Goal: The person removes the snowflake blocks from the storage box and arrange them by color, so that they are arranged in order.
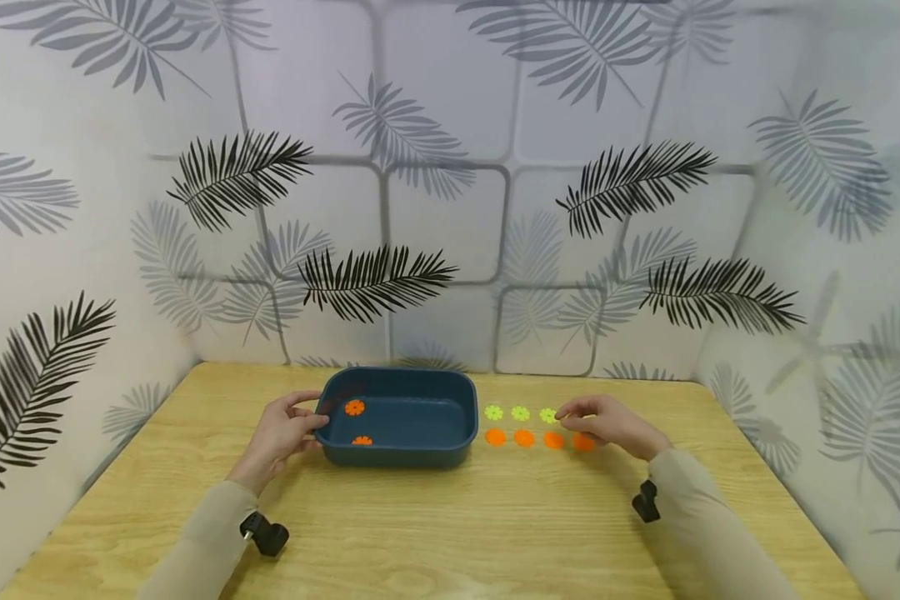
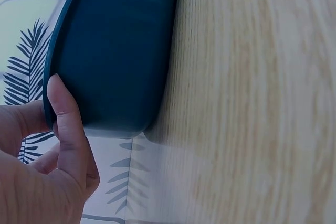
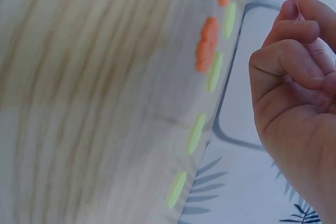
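My left hand (image 1: 285,432) grips the left end of a dark blue rectangular basin (image 1: 401,457) by its rim, fingers on the outer wall in the left wrist view. Two orange flower-shaped pieces (image 1: 355,407) are inside the basin. To its right, my right hand (image 1: 607,422) is over two rows of small flat pieces, fingertips at a yellow-green flower piece (image 1: 547,415). Its fingers (image 3: 286,59) are bent with thumb and index tips close together; I cannot tell if they pinch anything. The nearer row holds orange pieces (image 1: 524,438); the hand hides part of the yellow-green row.
The wooden table (image 1: 420,533) ends at a patterned wall (image 1: 442,217) of leaf prints behind the basin. Dark wrist cameras (image 1: 268,535) are strapped on both sleeves. More yellow-green pieces (image 3: 196,133) lie near the table's far edge in the right wrist view.
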Demonstrator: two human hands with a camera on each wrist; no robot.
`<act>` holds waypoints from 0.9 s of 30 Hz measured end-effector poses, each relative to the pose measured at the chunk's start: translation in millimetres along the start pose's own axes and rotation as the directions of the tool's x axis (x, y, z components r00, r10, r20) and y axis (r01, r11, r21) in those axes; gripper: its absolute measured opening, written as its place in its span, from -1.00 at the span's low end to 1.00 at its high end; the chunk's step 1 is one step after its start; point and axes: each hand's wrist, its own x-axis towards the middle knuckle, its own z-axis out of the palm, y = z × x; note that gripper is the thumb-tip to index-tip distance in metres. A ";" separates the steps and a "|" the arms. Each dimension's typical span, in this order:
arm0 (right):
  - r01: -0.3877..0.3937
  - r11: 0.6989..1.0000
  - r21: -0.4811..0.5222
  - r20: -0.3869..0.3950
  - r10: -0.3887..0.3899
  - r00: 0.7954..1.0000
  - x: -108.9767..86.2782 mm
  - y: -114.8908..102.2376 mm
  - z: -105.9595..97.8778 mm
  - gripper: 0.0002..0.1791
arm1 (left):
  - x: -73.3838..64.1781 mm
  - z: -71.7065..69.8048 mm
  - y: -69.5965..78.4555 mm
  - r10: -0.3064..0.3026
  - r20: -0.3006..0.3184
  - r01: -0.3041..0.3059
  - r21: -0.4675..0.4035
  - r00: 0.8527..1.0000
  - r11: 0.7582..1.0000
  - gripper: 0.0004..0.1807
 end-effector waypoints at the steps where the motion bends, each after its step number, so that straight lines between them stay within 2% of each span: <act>1: 0.001 1.000 0.007 0.004 -0.001 1.000 0.7 -3.7 1.6 -0.59 | 0.2 0.2 0.9 0.001 0.000 -0.001 0.000 1.000 1.000 -0.40; 15: 0.039 0.999 0.035 0.056 -0.041 0.998 17.0 -34.9 26.4 -0.60 | 1.7 -0.6 3.6 0.003 0.018 -0.002 -0.017 1.000 1.000 -0.37; 22: 0.103 0.993 0.054 0.103 -0.108 0.989 22.8 -53.7 43.3 -0.61 | 3.1 -0.9 2.7 0.000 0.021 0.000 -0.024 1.000 1.000 -0.38; 27: 0.128 0.986 0.109 0.099 -0.138 0.985 27.7 -65.7 58.6 -0.66 | 2.9 -1.4 1.8 0.000 0.022 0.001 -0.024 1.000 1.000 -0.38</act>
